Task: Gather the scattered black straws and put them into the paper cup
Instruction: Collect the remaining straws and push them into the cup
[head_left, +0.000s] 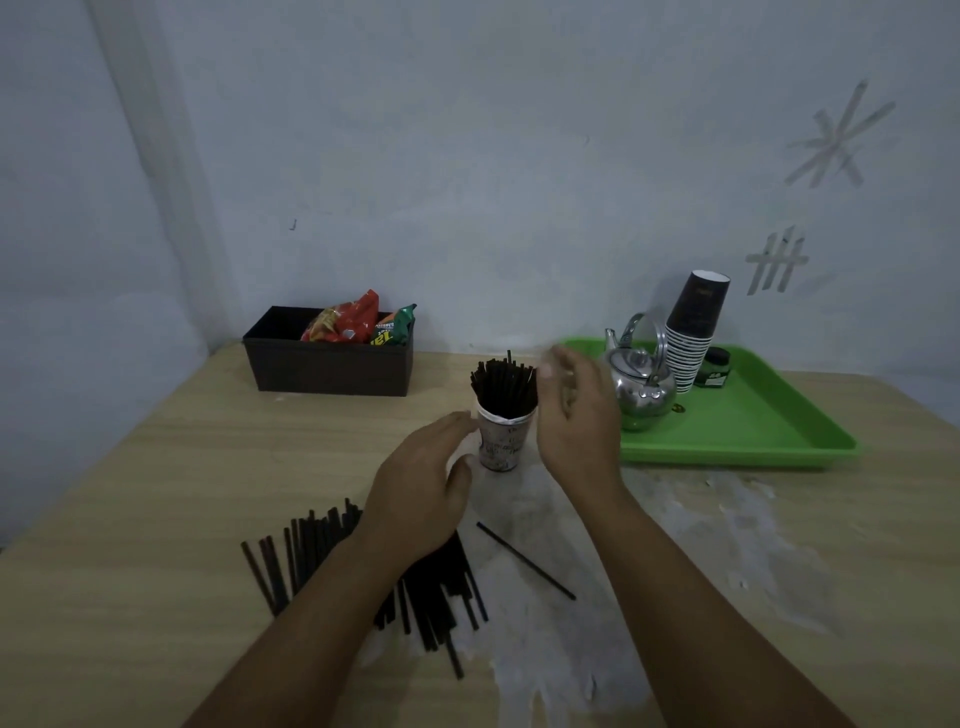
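A paper cup (503, 441) stands upright mid-table, packed with a bundle of black straws (504, 387) that stick up above its rim. My left hand (421, 493) hovers just left of the cup, fingers apart, holding nothing. My right hand (576, 415) is just right of the cup and the straw tops, fingers spread and empty. A loose pile of black straws (311, 551) lies on the table near me, partly hidden under my left forearm. A single straw (524, 560) lies apart to the right of the pile.
A dark box (332, 369) with snack packets sits at the back left. A green tray (748, 426) at the right holds a metal teapot (641, 387), a stack of paper cups (693, 338) and a small dark jar (716, 368). White patches mark the wooden table (156, 493).
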